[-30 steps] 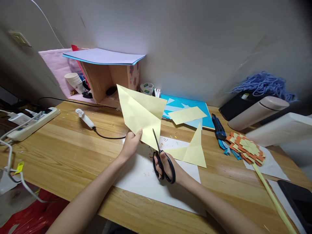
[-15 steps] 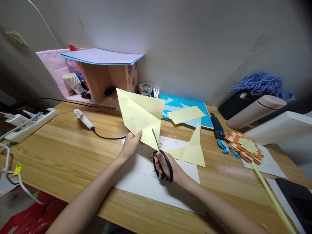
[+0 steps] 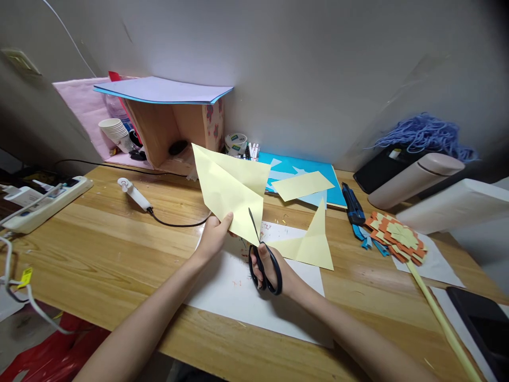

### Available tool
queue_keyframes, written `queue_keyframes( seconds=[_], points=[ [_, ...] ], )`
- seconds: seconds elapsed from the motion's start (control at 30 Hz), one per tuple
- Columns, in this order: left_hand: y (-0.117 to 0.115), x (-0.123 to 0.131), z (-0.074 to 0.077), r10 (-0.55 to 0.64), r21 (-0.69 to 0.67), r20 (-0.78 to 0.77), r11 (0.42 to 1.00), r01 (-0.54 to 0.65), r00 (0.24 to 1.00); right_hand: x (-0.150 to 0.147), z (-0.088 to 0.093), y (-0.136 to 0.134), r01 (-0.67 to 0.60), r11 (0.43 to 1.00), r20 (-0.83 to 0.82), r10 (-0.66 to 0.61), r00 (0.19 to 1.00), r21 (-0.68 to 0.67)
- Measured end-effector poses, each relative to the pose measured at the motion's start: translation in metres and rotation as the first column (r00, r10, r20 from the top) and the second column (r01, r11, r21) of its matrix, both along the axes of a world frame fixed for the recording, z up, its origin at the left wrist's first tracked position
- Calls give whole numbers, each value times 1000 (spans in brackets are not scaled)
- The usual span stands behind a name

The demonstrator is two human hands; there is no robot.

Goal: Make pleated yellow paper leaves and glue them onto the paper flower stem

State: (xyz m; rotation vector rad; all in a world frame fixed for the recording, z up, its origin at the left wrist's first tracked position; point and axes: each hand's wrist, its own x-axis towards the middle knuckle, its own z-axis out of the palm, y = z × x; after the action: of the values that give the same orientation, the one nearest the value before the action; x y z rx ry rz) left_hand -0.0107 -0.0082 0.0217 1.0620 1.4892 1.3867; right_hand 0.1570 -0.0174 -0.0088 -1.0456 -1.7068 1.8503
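Pale yellow paper (image 3: 228, 185) with a diagonal crease is held up over the desk. My left hand (image 3: 214, 233) pinches its lower edge, thumb on the front and fingers hidden behind. My right hand (image 3: 268, 268) grips black-handled scissors (image 3: 277, 273) through the finger loops. One dark blade lies across the front of the paper near its lower right corner; the other blade is hidden behind it. Beyond my right hand, another folded yellow piece (image 3: 316, 244) rests partly on a white sheet (image 3: 254, 310) spread on the desk.
A yellow strip (image 3: 304, 185) lies on blue paper (image 3: 334, 185) at the back. To the right are a utility knife (image 3: 352, 204), an orange-and-yellow paper flower (image 3: 401, 236) and a bottle (image 3: 417, 180). An open box (image 3: 159, 127) stands back left, a power strip (image 3: 47, 204) far left.
The scissors' handles look slightly closer together. Both hands keep their hold on the paper and scissors, while the whole view has shifted a little.
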Motion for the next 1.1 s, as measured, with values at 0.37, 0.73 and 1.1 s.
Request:
queue_keyframes(
  seconds=[0.37, 0.73, 1.1],
  points=[
    [1, -2, -3, -13, 9, -18, 1000, 13, 1000, 1, 3, -1, 32, 999, -3, -32, 999, -5],
    [-1, 1, -3, -25, 13, -4, 1000, 25, 1000, 1, 5, 1, 7, 999, -2, -7, 1000, 32],
    [-1, 2, -3, -47, -7, 3, 999, 47, 999, 2, 2, 3, 56, 998, -32, -57, 998, -25]
  ],
)
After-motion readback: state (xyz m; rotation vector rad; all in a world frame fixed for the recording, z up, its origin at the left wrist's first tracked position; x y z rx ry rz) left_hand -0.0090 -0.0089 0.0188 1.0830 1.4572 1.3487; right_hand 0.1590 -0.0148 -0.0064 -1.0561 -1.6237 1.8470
